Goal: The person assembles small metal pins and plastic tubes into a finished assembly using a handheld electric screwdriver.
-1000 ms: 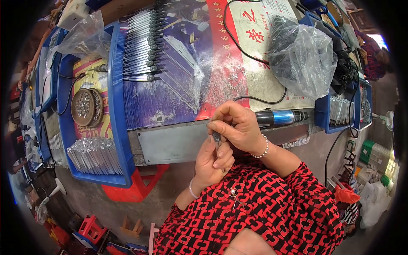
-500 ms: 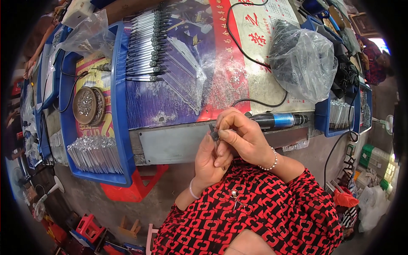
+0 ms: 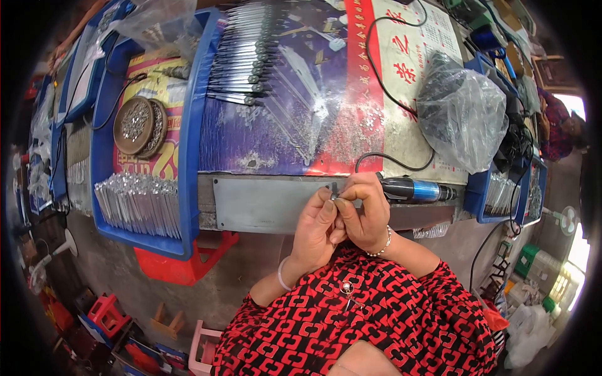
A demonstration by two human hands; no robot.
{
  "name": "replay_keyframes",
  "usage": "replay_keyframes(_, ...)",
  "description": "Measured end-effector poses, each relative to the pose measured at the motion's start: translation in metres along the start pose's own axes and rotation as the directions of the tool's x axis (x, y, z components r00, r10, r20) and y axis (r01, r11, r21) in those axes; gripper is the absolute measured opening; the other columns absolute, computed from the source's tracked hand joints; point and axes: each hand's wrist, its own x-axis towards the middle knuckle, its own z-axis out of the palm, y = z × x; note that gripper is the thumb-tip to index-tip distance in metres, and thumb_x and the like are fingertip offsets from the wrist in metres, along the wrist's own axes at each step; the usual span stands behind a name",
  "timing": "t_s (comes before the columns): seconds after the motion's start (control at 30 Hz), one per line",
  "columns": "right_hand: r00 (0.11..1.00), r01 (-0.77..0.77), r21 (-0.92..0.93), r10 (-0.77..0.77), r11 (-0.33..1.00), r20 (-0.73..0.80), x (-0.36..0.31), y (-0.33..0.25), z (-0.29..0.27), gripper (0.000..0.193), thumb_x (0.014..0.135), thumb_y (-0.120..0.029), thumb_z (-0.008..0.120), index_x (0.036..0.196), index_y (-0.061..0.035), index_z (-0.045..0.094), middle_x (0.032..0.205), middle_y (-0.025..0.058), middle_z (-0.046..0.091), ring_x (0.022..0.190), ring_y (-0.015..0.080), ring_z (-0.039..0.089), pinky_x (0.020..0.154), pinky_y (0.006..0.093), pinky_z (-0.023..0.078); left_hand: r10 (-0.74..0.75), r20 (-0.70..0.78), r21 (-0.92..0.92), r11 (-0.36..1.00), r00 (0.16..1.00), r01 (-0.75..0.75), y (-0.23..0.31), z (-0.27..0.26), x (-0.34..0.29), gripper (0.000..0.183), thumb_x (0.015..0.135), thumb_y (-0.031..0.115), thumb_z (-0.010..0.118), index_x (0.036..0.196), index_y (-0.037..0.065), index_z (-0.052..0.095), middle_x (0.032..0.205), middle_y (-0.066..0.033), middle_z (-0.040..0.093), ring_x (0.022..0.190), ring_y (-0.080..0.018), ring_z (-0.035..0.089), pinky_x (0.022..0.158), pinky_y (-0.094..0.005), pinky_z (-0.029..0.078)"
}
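Just above the near edge of the table, my two hands meet fingertip to fingertip. A small dark metal part (image 3: pixel 334 189) pokes up between them. My left hand (image 3: pixel 313 233) is closed, its thumb and fingers pinching that part from the left. From the right, my right hand (image 3: pixel 365 210) is closed in a pinch against the same part; anything smaller between its fingertips is hidden. A blue and black electric screwdriver (image 3: pixel 419 190) lies right beside my right hand. Behind and left of my left hand is a flat grey metal plate (image 3: pixel 266 207) at the table edge.
At left, a blue tray (image 3: pixel 188 213) holds upright silver strips (image 3: pixel 138 203) and a brown bowl (image 3: pixel 119 141) of small metal pieces. Dark-headed rods (image 3: pixel 254 66) lie in a row. Tiny rings (image 3: pixel 373 118) are scattered near a black cable (image 3: pixel 392 99). A clear plastic bag (image 3: pixel 461 122) stands at right.
The view has shifted, so the table sits differently in the picture. My right hand has tipped downward and its fingers are more closely bunched against my left fingertips.
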Motion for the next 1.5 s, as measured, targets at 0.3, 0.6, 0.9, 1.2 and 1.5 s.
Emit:
replay_keyframes(0.3,0.75,-0.659,0.708,0.287,0.253,0.596,0.018,-0.004,-0.016,0.022,0.079,-0.007,0.071,0.092,-0.0057,0.054,0.109,0.0086,0.051,0.097,0.0139,0.048,0.086,0.0278,0.039,0.018,0.249,0.003,1.0,0.968,-0.019,0.006,-0.005,-0.01,0.017,0.094,0.023,0.056,0.101,0.008,0.052,0.071,-0.0012,0.054,0.051,-0.0053,0.043,0.043,-0.0177,0.032)
replay_keyframes(0.6,0.723,-0.615,0.54,0.137,0.575,0.677,0.029,-0.011,-0.026,0.02,0.074,-0.004,0.074,0.091,0.0007,0.064,0.103,0.0099,0.059,0.098,0.0182,0.055,0.085,0.0308,0.043,-0.055,0.307,-0.007,0.998,0.95,0.061,0.007,-0.018,-0.017,0.027,0.091,0.024,0.061,0.109,0.005,0.052,0.077,-0.0051,0.056,0.048,-0.0082,0.043,0.043,-0.0208,0.034)
replay_keyframes(0.9,0.712,-0.688,0.557,0.285,0.466,0.641,0.024,-0.014,-0.018,0.013,0.078,-0.004,0.07,0.089,0.0018,0.066,0.099,0.0134,0.064,0.095,0.0196,0.06,0.084,0.0312,0.047,-0.007,0.324,0.026,1.0,0.946,-0.001,0.008,-0.016,-0.018,0.026,0.093,0.027,0.057,0.109,0.007,0.051,0.069,-0.0045,0.053,0.046,-0.0081,0.04,0.042,-0.0212,0.032)
replay_keyframes(1.2,0.736,-0.674,0.498,0.436,0.545,0.519,0.013,-0.02,-0.007,0.013,0.084,-0.008,0.065,0.092,-0.0006,0.059,0.095,0.0083,0.059,0.087,0.0192,0.059,0.081,0.0319,0.047,-0.066,0.237,-0.173,0.979,0.969,0.109,0.006,-0.013,-0.013,0.023,0.095,0.024,0.054,0.109,0.008,0.048,0.069,-0.0036,0.052,0.047,-0.0057,0.039,0.042,-0.0188,0.031)
replay_keyframes(1.5,0.749,-0.514,0.327,0.229,0.793,0.622,0.03,-0.022,-0.009,0.012,0.089,-0.013,0.059,0.091,-0.0009,0.058,0.084,0.0055,0.058,0.077,0.0151,0.056,0.07,0.029,0.045,-0.075,0.246,-0.138,0.984,0.966,0.112,0.012,-0.016,-0.023,0.026,0.096,0.03,0.052,0.109,0.007,0.049,0.069,-0.0025,0.053,0.045,-0.0056,0.038,0.043,-0.0191,0.031)
